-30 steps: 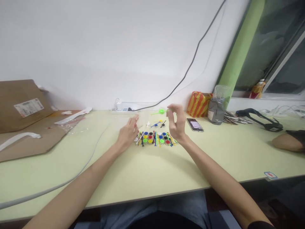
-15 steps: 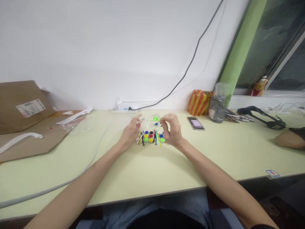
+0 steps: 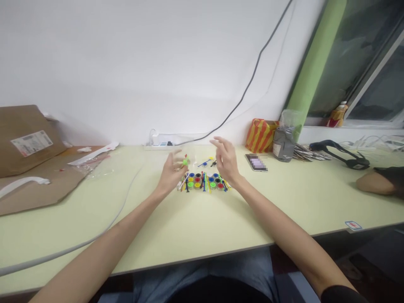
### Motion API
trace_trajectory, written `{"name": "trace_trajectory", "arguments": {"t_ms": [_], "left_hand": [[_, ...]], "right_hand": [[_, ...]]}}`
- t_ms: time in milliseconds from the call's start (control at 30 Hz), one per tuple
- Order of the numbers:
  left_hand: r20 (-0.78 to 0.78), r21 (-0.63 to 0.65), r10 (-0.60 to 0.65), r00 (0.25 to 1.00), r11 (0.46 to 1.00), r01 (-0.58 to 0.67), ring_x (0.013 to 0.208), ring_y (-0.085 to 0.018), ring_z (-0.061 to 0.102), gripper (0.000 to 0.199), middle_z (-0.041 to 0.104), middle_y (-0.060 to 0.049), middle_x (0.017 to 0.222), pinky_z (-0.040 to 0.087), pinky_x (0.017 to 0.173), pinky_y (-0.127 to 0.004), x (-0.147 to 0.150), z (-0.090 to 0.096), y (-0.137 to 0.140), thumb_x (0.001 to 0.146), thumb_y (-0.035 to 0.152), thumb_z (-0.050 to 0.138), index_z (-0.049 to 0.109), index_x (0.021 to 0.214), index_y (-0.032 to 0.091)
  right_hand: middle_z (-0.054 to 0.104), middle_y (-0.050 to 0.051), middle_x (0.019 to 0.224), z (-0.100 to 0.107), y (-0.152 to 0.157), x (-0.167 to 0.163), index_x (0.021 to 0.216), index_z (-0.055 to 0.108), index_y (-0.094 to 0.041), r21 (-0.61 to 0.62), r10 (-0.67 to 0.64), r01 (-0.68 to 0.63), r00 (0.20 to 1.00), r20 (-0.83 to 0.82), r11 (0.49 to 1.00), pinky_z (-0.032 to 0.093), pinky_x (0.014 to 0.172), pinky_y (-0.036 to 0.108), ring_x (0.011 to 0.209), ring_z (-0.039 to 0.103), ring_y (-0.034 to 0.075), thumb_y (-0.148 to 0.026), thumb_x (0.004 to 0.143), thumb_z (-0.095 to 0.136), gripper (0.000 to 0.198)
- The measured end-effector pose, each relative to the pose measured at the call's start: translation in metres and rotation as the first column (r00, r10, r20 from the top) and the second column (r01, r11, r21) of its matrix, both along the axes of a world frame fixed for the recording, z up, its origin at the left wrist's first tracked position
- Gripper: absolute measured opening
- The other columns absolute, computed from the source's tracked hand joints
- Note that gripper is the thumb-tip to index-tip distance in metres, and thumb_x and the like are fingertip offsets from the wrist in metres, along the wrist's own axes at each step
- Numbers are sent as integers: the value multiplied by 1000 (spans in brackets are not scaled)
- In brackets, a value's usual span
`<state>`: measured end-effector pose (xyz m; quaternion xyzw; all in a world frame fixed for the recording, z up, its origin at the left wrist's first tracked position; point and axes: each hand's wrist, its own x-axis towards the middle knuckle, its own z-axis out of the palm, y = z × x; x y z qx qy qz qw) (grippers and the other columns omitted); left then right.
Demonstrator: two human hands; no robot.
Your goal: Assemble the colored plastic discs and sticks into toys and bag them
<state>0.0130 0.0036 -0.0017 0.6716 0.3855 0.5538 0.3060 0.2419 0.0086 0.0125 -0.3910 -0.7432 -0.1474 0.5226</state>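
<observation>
My left hand [image 3: 170,173] is raised at the left end of a cluster of small parts. Between its thumb and fingers is a small bright green plastic piece [image 3: 185,162] with a red bit at its top. My right hand [image 3: 226,160] hovers over the cluster's right side, fingers apart and nothing visible in them. Below and between the hands lie round coloured plastic discs [image 3: 197,180] in two blocks, with thin coloured plastic sticks [image 3: 205,182] beside them. Just behind, a blue stick [image 3: 205,162] and a few other small pieces lie near my right fingers.
At the back stands a white power strip [image 3: 159,145] with a black cable. A phone [image 3: 256,162], a striped bag [image 3: 261,135] and a grey bag [image 3: 283,144] are on the right. A person's arm [image 3: 375,182] rests farther right. Cardboard [image 3: 34,185] and a white cable [image 3: 116,219] occupy the left.
My right hand has let go of a thin yellow stick and lifted up and back, its fingers opening. The bright green piece from between the hands is now at my left fingers.
</observation>
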Motion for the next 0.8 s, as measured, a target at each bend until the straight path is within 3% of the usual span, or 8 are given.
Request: {"name": "trace_trajectory", "arguments": {"t_ms": [67, 167, 267, 333, 400, 567, 700, 800], "left_hand": [[123, -97, -49, 991, 993, 61, 78, -17, 70, 67, 68, -7, 107, 53, 55, -22, -3, 3, 1, 77, 31, 72, 38, 134, 26], [230, -215, -141, 963, 958, 192, 81, -21, 72, 73, 69, -10, 114, 55, 52, -24, -6, 6, 0, 74, 35, 77, 36, 134, 27], [253, -288, -231, 940, 909, 301, 85, -23, 73, 80, 68, -12, 120, 57, 52, -27, -5, 7, -5, 71, 33, 81, 36, 136, 28], [212, -301, -281, 936, 892, 336, 81, -22, 72, 80, 70, -13, 116, 55, 50, -25, -3, 7, -8, 69, 33, 83, 39, 136, 26], [143, -304, -300, 943, 893, 331, 69, -19, 70, 76, 72, -13, 109, 51, 45, -22, -2, 8, -9, 70, 36, 83, 44, 133, 22], [-6, -305, -255, 967, 921, 241, 47, -10, 58, 77, 74, -10, 95, 43, 41, -21, -2, 10, -11, 67, 41, 83, 49, 131, 18], [-26, -263, -256, 966, 934, 240, 68, -16, 67, 78, 74, -9, 94, 49, 54, -22, -2, 13, -13, 64, 37, 85, 50, 131, 18], [-23, -285, -274, 961, 924, 256, 70, -17, 68, 78, 74, -10, 97, 49, 54, -22, -2, 14, -15, 66, 38, 84, 48, 133, 18]], "right_hand": [[53, 11, 139, -11, 23, 19, 138, 53, -25, -172, -93, 95, 995, 22, 981, 38, 103, 45, 126, 47, 27, -10, 93, 39, 50], [61, 10, 131, -34, 50, 47, 132, 60, -26, -466, -86, 148, 985, 152, 872, 39, 101, 45, 121, 52, 29, -20, 94, 48, 41], [70, 8, 114, -51, 62, 62, 109, 73, -23, -594, -46, 183, 970, 237, 783, 41, 97, 38, 110, 58, 26, -26, 93, 53, 26], [71, 8, 105, -56, 65, 64, 101, 74, -21, -612, -58, 194, 970, 235, 767, 42, 92, 34, 101, 61, 23, -27, 93, 54, 23], [70, 7, 104, -56, 67, 61, 113, 70, -21, -595, -72, 181, 977, 203, 783, 43, 88, 32, 97, 61, 21, -28, 94, 52, 27], [58, 8, 131, -50, 76, 48, 140, 53, -28, -525, -63, 219, 952, 299, 822, 38, 97, 35, 118, 50, 24, -17, 95, 46, 47], [59, 10, 128, -46, 84, 40, 120, 69, -26, -571, -66, 315, 908, 413, 758, 36, 97, 36, 118, 48, 26, -15, 92, 53, 34], [65, 11, 116, -42, 84, 41, 99, 75, -22, -567, -104, 334, 911, 399, 753, 36, 94, 33, 113, 52, 26, -18, 89, 61, 18]]}}
